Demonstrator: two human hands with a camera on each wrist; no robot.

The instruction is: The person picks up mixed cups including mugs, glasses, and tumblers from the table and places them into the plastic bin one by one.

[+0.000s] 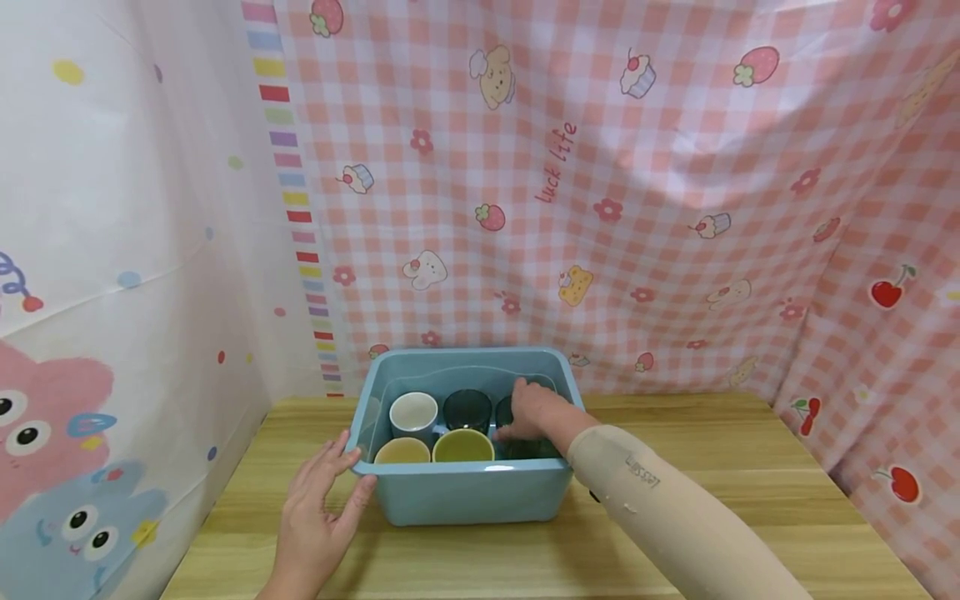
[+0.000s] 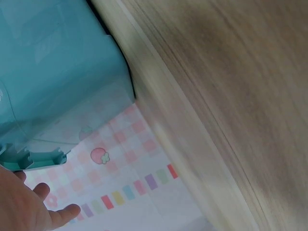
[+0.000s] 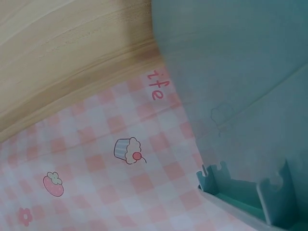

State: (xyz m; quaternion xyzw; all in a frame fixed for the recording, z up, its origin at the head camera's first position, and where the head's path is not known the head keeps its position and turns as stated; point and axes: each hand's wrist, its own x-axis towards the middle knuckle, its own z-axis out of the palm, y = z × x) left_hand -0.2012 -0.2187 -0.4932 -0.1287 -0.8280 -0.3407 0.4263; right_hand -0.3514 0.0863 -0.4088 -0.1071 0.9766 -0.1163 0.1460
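Note:
A light blue plastic bin (image 1: pixel 472 496) stands on the table with several cups inside. A white cup (image 1: pixel 414 414) and a dark glass cup (image 1: pixel 467 408) are at the back. A cream cup (image 1: pixel 402 451) and an olive-green cup (image 1: pixel 463 447) sit in front. My left hand (image 1: pixel 318 504) rests at the bin's front left corner, fingers and thumb spread. My right hand (image 1: pixel 536 412) reaches over the right rim, its fingers around a second dark cup (image 1: pixel 504 409); whether they grip it is hidden. Another dark cup (image 1: pixel 527 450) lies below that hand, partly covered.
The wooden table (image 1: pixel 675 475) extends on both sides of the bin. Behind hangs a pink checkered cloth (image 1: pixel 600 208), and a white patterned cloth (image 1: pixel 150 208) hangs at the left. The bin's walls (image 3: pixel 250 96) rise above the cups.

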